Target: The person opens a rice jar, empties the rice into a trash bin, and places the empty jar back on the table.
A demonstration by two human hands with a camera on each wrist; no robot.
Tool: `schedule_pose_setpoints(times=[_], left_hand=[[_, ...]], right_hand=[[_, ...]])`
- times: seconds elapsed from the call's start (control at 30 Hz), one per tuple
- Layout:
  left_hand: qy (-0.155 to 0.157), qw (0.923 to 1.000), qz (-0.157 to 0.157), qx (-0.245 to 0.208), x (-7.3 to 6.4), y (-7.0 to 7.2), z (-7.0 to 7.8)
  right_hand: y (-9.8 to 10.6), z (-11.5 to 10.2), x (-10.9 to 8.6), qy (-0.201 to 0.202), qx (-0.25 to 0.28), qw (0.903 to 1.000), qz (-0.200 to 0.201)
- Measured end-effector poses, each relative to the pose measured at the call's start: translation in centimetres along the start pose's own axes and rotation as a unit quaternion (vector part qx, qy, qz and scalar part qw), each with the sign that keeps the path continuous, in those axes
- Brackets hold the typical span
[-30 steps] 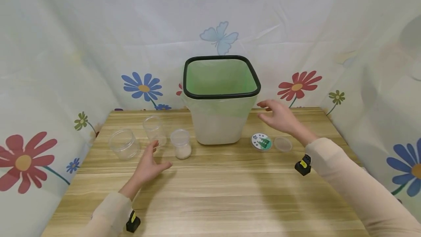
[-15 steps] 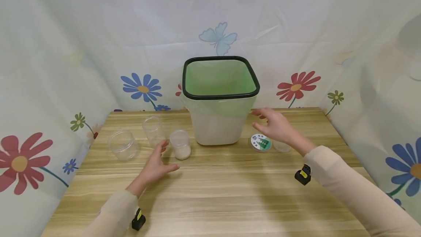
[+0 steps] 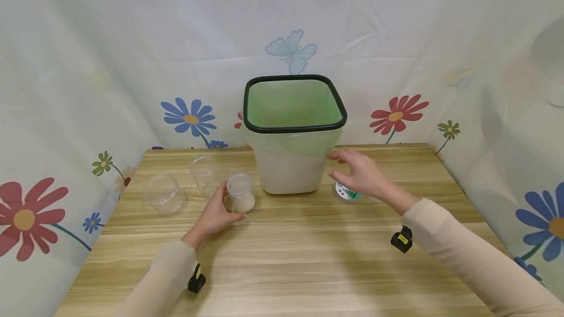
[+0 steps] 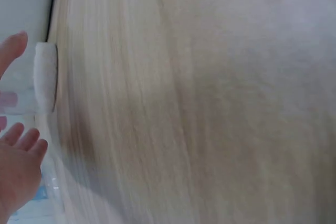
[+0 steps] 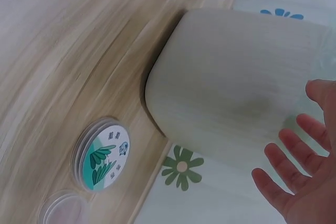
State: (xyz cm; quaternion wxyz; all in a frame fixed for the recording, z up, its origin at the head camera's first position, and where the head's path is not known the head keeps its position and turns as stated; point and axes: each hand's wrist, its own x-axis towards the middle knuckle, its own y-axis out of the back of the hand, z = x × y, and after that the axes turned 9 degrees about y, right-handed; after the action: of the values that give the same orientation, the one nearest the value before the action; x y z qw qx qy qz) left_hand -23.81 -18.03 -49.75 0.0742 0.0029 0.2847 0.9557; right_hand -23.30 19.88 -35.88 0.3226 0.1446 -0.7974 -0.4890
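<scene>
My left hand (image 3: 215, 215) is at a small clear jar (image 3: 241, 194) with white contents, its fingers at the left side and thumb in front, both spread. In the left wrist view the white contents (image 4: 46, 77) show at the jar's bottom, between thumb and fingers. My right hand (image 3: 362, 175) holds nothing, fingers apart, beside the lower right wall of a tall bin (image 3: 293, 160) with a black rim. Below that hand lies a round lid (image 5: 107, 156) with a green leaf print. A plain clear lid (image 5: 65, 212) lies beside it, mostly hidden by the right arm in the head view.
Left of the jar stand a tall clear cylinder jar (image 3: 203, 172) and a wide clear jar (image 3: 165, 193). The wooden table (image 3: 304, 258) meets a flower-printed curtain (image 3: 370, 62) at the back and both sides.
My left hand has moved right and a little forward, from beside the small jar to around it. My right hand has shifted down and left, over the lids and closer to the bin.
</scene>
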Motion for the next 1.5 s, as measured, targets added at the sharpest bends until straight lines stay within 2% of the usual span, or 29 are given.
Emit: schedule_pose_setpoints(times=[0.13,0.43,1.03,1.23,1.5], left_hand=[[-0.005,1.0,0.001,-0.002,0.7,-0.3,-0.2],[0.021,0.9996,0.004,-0.016,1.4,-0.8,-0.5],[0.005,0.9997,0.019,-0.016,1.8,-1.7,-0.7],[0.005,0.9994,0.0,-0.033,1.9,-1.7,-0.3],[0.012,0.9993,-0.024,-0.028,1.4,-1.3,1.3]], right_hand=[[-0.4,-0.4,0.0,0.014,0.004,0.9999,0.0],[-1.0,-1.7,0.3,0.035,0.019,0.9992,0.002],[-1.8,-2.7,0.5,0.038,0.018,0.9991,0.0],[-2.1,-2.8,0.5,0.042,0.025,0.9988,0.009],[-2.4,-2.9,0.5,0.055,0.026,0.9979,0.021]])
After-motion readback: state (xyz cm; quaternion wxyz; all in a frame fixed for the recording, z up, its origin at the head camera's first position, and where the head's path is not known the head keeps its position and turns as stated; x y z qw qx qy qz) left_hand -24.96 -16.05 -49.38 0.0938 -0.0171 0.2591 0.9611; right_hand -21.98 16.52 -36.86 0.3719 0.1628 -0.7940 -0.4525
